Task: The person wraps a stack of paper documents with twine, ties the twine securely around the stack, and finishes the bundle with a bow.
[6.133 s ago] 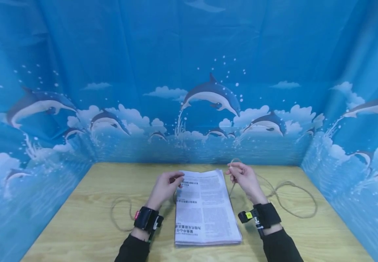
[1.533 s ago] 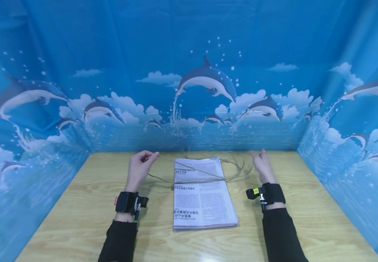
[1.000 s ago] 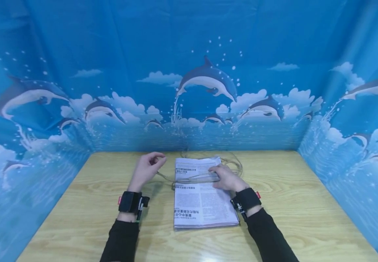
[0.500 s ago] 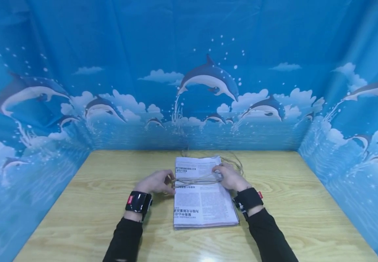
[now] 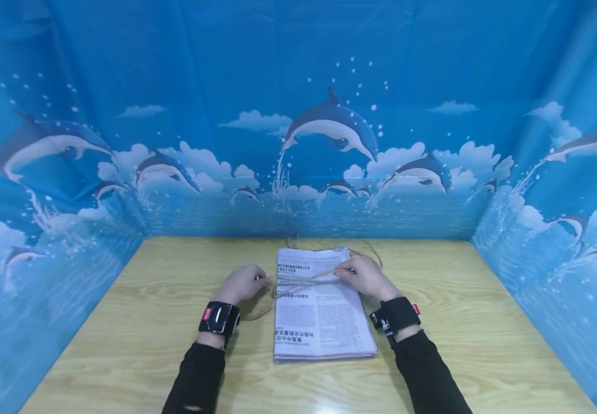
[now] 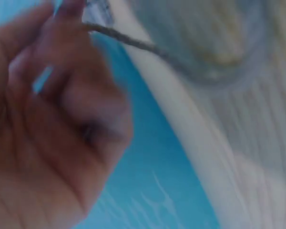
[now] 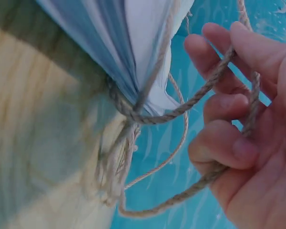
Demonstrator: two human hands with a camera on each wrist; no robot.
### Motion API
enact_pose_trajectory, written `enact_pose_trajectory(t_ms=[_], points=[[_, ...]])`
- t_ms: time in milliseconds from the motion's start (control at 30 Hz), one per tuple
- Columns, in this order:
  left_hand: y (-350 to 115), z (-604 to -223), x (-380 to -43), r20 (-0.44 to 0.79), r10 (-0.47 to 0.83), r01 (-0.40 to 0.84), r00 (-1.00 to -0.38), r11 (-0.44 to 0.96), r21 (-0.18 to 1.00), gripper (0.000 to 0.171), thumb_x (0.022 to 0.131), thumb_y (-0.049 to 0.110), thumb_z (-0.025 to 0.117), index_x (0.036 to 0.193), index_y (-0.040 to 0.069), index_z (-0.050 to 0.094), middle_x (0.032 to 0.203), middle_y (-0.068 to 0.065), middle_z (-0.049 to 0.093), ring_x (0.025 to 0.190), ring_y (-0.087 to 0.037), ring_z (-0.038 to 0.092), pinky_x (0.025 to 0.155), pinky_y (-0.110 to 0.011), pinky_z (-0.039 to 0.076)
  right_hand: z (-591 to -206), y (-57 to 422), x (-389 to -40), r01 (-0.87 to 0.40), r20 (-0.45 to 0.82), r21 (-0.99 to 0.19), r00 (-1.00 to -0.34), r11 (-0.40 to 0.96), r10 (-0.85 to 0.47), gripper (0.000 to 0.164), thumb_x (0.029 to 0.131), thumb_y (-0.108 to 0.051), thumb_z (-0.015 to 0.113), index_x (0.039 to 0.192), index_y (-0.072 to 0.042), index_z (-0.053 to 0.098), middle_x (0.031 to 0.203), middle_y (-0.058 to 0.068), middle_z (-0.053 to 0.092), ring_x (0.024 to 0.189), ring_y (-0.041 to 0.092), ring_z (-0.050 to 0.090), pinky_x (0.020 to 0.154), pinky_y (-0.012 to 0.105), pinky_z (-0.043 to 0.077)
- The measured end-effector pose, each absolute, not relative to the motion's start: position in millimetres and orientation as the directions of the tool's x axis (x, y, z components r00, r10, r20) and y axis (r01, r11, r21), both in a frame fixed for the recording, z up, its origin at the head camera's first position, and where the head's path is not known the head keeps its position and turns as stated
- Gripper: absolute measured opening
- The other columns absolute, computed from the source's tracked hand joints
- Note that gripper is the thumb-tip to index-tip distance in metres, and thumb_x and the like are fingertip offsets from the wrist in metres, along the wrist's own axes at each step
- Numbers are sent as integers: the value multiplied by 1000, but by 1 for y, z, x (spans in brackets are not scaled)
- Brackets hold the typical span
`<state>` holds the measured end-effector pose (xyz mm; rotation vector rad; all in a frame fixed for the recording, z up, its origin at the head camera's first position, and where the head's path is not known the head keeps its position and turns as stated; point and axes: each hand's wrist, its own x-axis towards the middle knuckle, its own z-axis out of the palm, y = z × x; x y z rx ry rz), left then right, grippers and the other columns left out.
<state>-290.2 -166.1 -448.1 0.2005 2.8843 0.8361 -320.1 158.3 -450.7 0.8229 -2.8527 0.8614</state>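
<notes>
A folded stack of newspapers (image 5: 324, 328) lies on the table, with strands of jute twine (image 5: 300, 280) across its upper half. Beside the stack's left edge, my left hand (image 5: 245, 283) pinches twine; the left wrist view is blurred, but a strand (image 6: 128, 40) leads off from the fingertips. My right hand (image 5: 369, 279) is over the stack's right edge. Its thumb and index finger pinch a strand that rises off the paper. In the right wrist view, the twine (image 7: 162, 117) loops round the newspaper edge and also passes through the curled lower fingers of the right hand (image 7: 267, 186).
Loose twine (image 5: 373, 253) trails behind the stack at its upper right. A slack loop (image 5: 259, 314) hangs on the table below the left hand. A blue dolphin-print curtain (image 5: 298, 144) walls in the wood-grain table (image 5: 164, 322) at the back and sides.
Twine that lay at both sides of the stack now crosses it. The right hand came in from the right. The left hand reached the left edge, took twine and drew slightly back.
</notes>
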Motion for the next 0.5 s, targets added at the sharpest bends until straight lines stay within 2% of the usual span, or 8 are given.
enact_pose_trajectory(t_ms=[67, 133, 200, 267, 367, 467, 500], points=[[-178, -442, -290, -42, 54, 20, -998, 816, 577, 40, 100, 37, 54, 71, 10, 63, 58, 3, 48, 50, -13, 43, 47, -28, 35, -449, 161, -321, -475, 162, -560, -866, 679, -472, 19, 97, -22, 61, 104, -12, 76, 95, 2, 75, 75, 13, 62, 76, 33, 51], [-193, -436, -289, 40, -96, -52, -995, 788, 613, 46, 100, 38, 49, 63, 12, 52, 53, 4, 40, 46, -14, 37, 44, -28, 30, -448, 163, -321, -447, 120, -601, -870, 663, -478, 21, 98, -25, 60, 100, -11, 76, 81, 2, 69, 64, 11, 52, 68, 29, 45], [-210, -433, -288, 139, -263, -114, -955, 757, 643, 46, 99, 36, 48, 58, 15, 43, 50, 4, 36, 45, -16, 35, 44, -30, 28, -447, 165, -321, -433, 94, -628, -867, 646, -489, 20, 96, -27, 62, 98, -13, 76, 79, -1, 67, 63, 9, 51, 66, 27, 44], [-228, -432, -287, 226, -423, -176, -877, 723, 668, 45, 96, 32, 47, 55, 16, 39, 49, 4, 34, 47, -19, 34, 46, -33, 26, -447, 167, -321, -424, 75, -647, -863, 634, -500, 20, 95, -30, 64, 97, -15, 77, 79, -4, 68, 66, 8, 56, 66, 26, 46], [-256, -432, -282, 258, -576, -265, -776, 668, 695, 44, 93, 30, 48, 52, 16, 43, 48, 3, 38, 49, -22, 38, 48, -35, 25, -447, 166, -321, -437, 87, -648, -856, 623, -510, 21, 95, -31, 65, 97, -16, 78, 87, -3, 74, 75, 12, 65, 70, 27, 50], [-276, -436, -275, 202, -622, -347, -756, 644, 682, 43, 93, 30, 49, 54, 11, 49, 51, -2, 45, 53, -27, 45, 47, -38, 28, -445, 163, -321, -457, 117, -631, -855, 627, -505, 25, 98, -29, 61, 92, -12, 77, 80, 4, 71, 64, 17, 57, 64, 28, 45], [-280, -437, -273, 189, -623, -361, -759, 644, 674, 40, 93, 29, 50, 59, 8, 54, 55, -6, 51, 56, -30, 50, 48, -40, 31, -444, 162, -321, -457, 125, -629, -858, 629, -498, 25, 98, -29, 60, 92, -11, 77, 78, 6, 70, 60, 18, 54, 62, 28, 42]])
